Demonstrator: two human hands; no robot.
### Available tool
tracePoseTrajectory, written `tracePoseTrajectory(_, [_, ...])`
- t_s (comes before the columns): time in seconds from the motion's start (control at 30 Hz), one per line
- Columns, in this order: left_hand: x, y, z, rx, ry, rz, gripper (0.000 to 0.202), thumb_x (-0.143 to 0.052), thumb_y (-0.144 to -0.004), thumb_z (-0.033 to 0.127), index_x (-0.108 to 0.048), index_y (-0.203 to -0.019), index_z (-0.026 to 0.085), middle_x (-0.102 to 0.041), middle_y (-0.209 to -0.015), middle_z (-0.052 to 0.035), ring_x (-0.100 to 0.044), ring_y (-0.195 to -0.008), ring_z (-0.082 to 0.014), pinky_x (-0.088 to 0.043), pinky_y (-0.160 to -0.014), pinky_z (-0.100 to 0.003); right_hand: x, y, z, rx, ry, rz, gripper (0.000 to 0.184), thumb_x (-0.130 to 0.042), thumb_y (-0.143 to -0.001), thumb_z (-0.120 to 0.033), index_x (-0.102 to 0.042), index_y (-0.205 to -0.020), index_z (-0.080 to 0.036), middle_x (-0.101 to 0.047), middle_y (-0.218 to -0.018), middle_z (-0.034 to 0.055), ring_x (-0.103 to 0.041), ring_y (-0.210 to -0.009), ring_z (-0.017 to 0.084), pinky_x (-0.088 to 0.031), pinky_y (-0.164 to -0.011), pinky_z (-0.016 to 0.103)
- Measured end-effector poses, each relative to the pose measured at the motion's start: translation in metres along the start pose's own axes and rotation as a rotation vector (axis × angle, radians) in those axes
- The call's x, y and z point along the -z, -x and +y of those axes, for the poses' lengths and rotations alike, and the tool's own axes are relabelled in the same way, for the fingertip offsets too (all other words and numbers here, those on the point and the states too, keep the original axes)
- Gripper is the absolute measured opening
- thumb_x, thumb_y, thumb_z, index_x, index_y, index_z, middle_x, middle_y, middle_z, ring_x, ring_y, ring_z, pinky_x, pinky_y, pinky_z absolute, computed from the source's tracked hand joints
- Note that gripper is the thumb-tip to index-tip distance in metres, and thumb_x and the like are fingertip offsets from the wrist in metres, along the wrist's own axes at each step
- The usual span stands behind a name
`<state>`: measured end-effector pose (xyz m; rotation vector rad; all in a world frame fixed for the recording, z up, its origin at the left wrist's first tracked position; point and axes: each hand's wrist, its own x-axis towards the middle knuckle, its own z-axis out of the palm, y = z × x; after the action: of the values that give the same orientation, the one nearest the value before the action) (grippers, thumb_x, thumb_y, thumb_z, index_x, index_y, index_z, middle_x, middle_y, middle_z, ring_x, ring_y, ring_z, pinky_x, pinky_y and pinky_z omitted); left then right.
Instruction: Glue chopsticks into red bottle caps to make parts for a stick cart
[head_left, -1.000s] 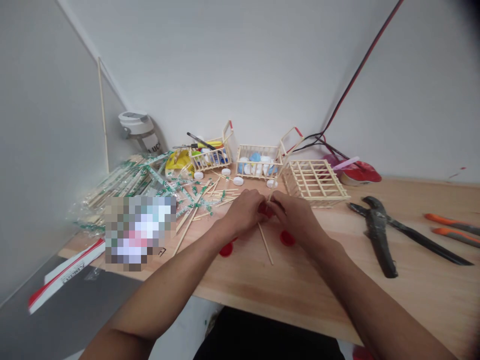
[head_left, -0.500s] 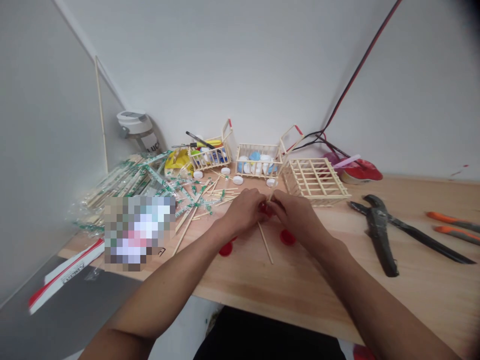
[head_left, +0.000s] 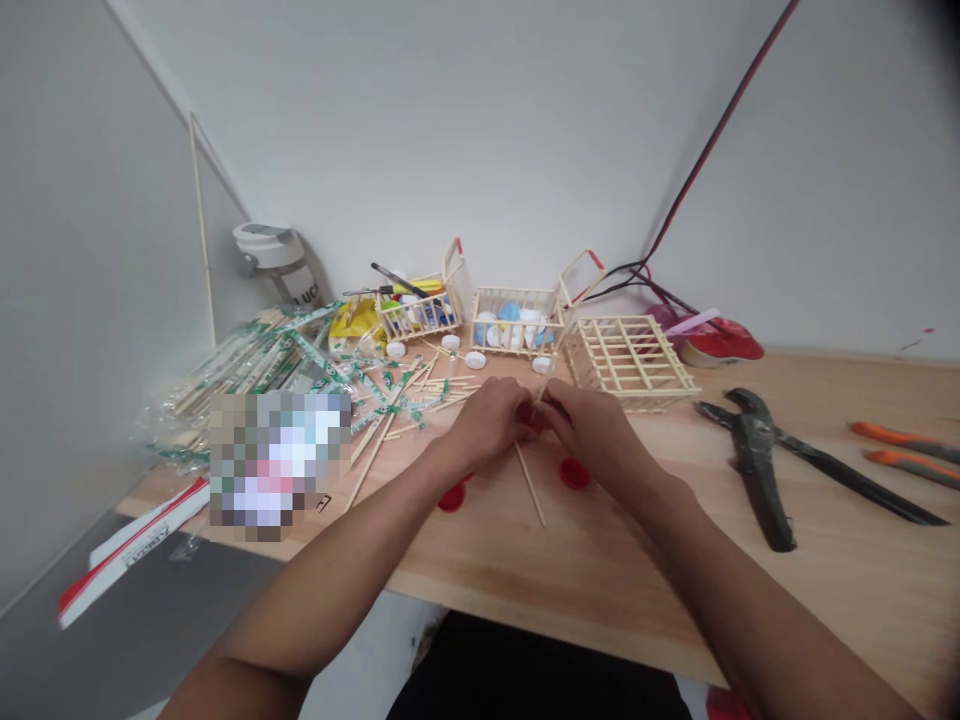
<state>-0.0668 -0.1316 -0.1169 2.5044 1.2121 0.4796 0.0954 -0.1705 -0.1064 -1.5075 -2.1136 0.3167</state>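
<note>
The wooden table (head_left: pixel 592 585) runs across the frame. A heap of wrapped chopsticks (head_left: pixel 255 365) lies at the left, large pliers (head_left: pixel 757 465) at the right, and a flat stick lattice (head_left: pixel 628 362) just right of centre. Two small stick crates holding bottle caps, the left crate (head_left: pixel 420 318) and the right crate (head_left: pixel 517 322), stand at upper middle. The left hand (head_left: pixel 487 425) and right hand (head_left: pixel 596 430) meet at the table's centre, curled closed and grasping a red bottle cap (head_left: pixel 531 417). A thin wooden stick (head_left: pixel 530 485) passes through their grip, its lower end reaching toward the viewer. Two more red caps lie just below the hands, one (head_left: pixel 575 473) under the right hand and another (head_left: pixel 451 497) under the left.
</note>
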Motion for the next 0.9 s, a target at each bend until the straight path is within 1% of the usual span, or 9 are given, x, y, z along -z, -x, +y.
tracePoseTrajectory(0.5, [-0.0004, 0.0003, 0.0005, 0.000, 0.015, 0.016, 0.009, -0.073, -0.071, 0.024, -0.067, -0.074, 0.018, -0.061, -0.078, -0.0014, -0.055, -0.075, -0.0166, -0.039, -0.066, -0.027, -0.0003, 0.0005, 0.0000, -0.001, 0.006, -0.005, 0.017, -0.048, -0.089, -0.025, -0.049, -0.072, -0.020, -0.060, -0.067, 0.0010, -0.051, -0.061, 0.014, -0.030, -0.059, 0.025])
tracePoseTrajectory(0.7, [0.0005, 0.0002, 0.0010, -0.002, 0.008, 0.008, 0.010, -0.072, -0.072, 0.024, -0.067, -0.076, 0.017, -0.061, -0.079, -0.0016, -0.055, -0.077, -0.0171, -0.039, -0.068, -0.027, -0.0016, 0.0002, 0.0012, -0.001, 0.021, -0.005, 0.018, -0.048, -0.088, -0.025, -0.048, -0.071, -0.020, -0.060, -0.067, 0.0005, -0.050, -0.061, 0.014, -0.029, -0.059, 0.025])
tracePoseTrajectory(0.9, [-0.0004, -0.0005, 0.0008, 0.015, 0.004, 0.006, 0.010, -0.072, -0.071, 0.024, -0.068, -0.075, 0.017, -0.061, -0.079, -0.0022, -0.055, -0.077, -0.0171, -0.040, -0.068, -0.027, -0.0003, 0.0006, 0.0009, 0.007, 0.003, -0.003, 0.017, -0.049, -0.089, -0.025, -0.048, -0.073, -0.020, -0.060, -0.067, 0.0006, -0.051, -0.061, 0.014, -0.030, -0.059, 0.024])
